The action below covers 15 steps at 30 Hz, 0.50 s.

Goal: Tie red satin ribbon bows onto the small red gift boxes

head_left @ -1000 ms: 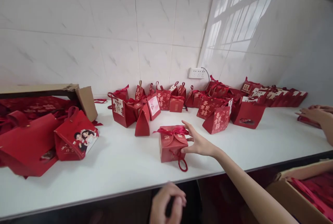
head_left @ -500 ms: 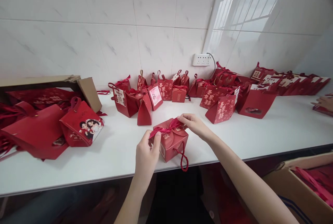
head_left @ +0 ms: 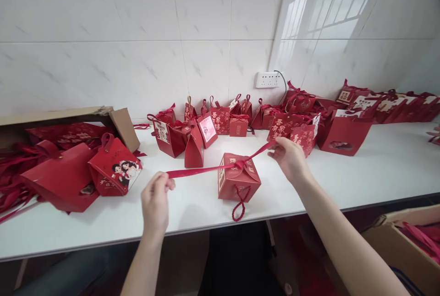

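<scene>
A red gift box (head_left: pixel 237 188) with gold lettering sits near the front edge of the white table (head_left: pixel 192 204). Its twisted red cord loop (head_left: pixel 239 206) hangs down the front. A red ribbon (head_left: pixel 202 170) crosses the top and meets in a small knot or crossing there. My left hand (head_left: pixel 156 202) pinches the ribbon's left end, out to the left of the box. The ribbon's other end is between the fingertips of my right hand (head_left: pixel 288 158), up and to the right. Both ribbon ends are drawn out taut, and neither hand touches the box.
Several red gift boxes (head_left: pixel 194 147) stand along the tiled wall, below a white power strip (head_left: pixel 270 79). At left, a cardboard box (head_left: pixel 125 128) holds red packaging and ribbons. Another carton (head_left: pixel 385 241) stands lower right. Another person's hand (head_left: pixel 436 135) shows at the right edge.
My hands have moved apart, left hand leftward and right hand up to the right, pulling the ribbon out straight. The bow shape has gone, and the box has turned and shifted slightly right.
</scene>
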Tool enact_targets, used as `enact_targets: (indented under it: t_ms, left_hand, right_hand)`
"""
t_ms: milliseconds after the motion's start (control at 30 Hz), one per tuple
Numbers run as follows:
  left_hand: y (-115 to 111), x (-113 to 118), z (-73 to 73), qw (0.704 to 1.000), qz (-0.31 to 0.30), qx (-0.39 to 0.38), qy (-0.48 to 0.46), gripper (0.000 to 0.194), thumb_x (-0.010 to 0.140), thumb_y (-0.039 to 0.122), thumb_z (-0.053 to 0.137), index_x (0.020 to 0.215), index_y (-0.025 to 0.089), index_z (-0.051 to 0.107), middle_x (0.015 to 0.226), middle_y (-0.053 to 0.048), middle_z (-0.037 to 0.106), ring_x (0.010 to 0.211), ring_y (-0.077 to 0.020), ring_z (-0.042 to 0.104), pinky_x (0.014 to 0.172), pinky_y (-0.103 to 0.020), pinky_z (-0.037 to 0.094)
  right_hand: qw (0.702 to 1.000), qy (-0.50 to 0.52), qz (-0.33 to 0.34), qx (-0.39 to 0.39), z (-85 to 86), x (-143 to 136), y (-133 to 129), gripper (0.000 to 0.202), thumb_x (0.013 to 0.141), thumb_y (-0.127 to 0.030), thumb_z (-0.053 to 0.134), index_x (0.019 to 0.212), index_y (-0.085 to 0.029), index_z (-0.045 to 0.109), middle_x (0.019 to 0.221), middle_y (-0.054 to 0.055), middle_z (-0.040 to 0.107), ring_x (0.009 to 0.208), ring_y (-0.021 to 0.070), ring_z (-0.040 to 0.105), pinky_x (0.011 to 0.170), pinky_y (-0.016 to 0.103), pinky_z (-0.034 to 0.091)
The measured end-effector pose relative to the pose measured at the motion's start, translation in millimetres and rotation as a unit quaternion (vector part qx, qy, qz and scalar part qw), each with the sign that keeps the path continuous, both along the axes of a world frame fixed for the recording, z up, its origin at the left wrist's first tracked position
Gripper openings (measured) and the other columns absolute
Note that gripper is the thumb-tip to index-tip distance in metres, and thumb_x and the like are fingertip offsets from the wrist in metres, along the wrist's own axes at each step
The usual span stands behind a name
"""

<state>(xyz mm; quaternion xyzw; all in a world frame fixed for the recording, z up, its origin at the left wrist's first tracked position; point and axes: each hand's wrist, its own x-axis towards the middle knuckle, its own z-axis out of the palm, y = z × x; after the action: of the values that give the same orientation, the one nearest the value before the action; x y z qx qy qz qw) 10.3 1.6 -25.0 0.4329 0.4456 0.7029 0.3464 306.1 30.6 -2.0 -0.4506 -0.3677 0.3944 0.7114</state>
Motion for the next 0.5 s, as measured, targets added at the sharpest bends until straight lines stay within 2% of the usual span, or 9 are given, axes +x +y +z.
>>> enact_targets:
  t_ms: [100, 200, 300, 400, 500]
  left_hand:
    - [8.5, -19.7, 18.6, 0.991, 0.044, 0.036, -0.123, 0.028, 0.071, 0.020, 0.055, 0.049, 0.018, 0.036, 0.048, 0.007, 0.029, 0.049, -0.0083, 0.035, 0.056, -0.024, 0.040]
    - [16.3, -21.3, 41.3, 0.994, 0.020, 0.051, -0.095, 0.024, 0.068, 0.020, 0.058, 0.050, 0.017, 0.043, 0.053, 0.004, 0.039, 0.055, -0.0089, 0.043, 0.056, -0.022, 0.042]
    - [26.2, -0.6, 66.7, 0.991, -0.087, 0.094, -0.030, 0.021, 0.070, 0.025, 0.059, 0.052, 0.016, 0.051, 0.069, -0.001, 0.057, 0.069, -0.0123, 0.054, 0.062, -0.024, 0.047]
    - [38.1, 32.3, 94.8, 0.966, -0.224, 0.130, 0.005, 0.025, 0.075, 0.030, 0.058, 0.055, 0.016, 0.055, 0.077, -0.005, 0.065, 0.081, -0.0175, 0.060, 0.070, -0.029, 0.049]
    - [49.4, 61.6, 121.3, 0.949, -0.275, 0.149, 0.040, 0.023, 0.076, 0.032, 0.060, 0.060, 0.015, 0.062, 0.074, -0.005, 0.066, 0.082, -0.0187, 0.062, 0.076, -0.032, 0.049]
  right_hand:
    - [0.996, 0.073, -0.056, 0.023, 12.4, 17.6, 0.8, 0.022, 0.062, -0.033, 0.066, 0.057, -0.021, 0.047, 0.055, -0.004, 0.048, 0.052, 0.0117, 0.050, 0.053, 0.026, 0.044]
    - [0.997, 0.039, -0.042, 0.054, 31.9, 19.6, 0.5, 0.023, 0.065, -0.034, 0.067, 0.057, -0.020, 0.050, 0.056, -0.003, 0.049, 0.052, 0.0111, 0.050, 0.050, 0.026, 0.044]
    - [0.993, -0.060, 0.025, 0.101, 61.8, 2.8, 1.9, 0.022, 0.068, -0.037, 0.069, 0.062, -0.020, 0.057, 0.064, -0.001, 0.057, 0.063, 0.0130, 0.057, 0.057, 0.026, 0.048]
    - [0.970, -0.159, 0.126, 0.132, 98.8, -23.3, 5.8, 0.021, 0.071, -0.037, 0.068, 0.067, -0.017, 0.065, 0.077, 0.003, 0.064, 0.077, 0.0146, 0.061, 0.070, 0.027, 0.050]
    - [0.936, -0.255, 0.212, 0.117, 130.5, -46.3, 10.0, 0.024, 0.074, -0.037, 0.065, 0.070, -0.014, 0.068, 0.075, 0.005, 0.067, 0.076, 0.0149, 0.063, 0.076, 0.030, 0.049]
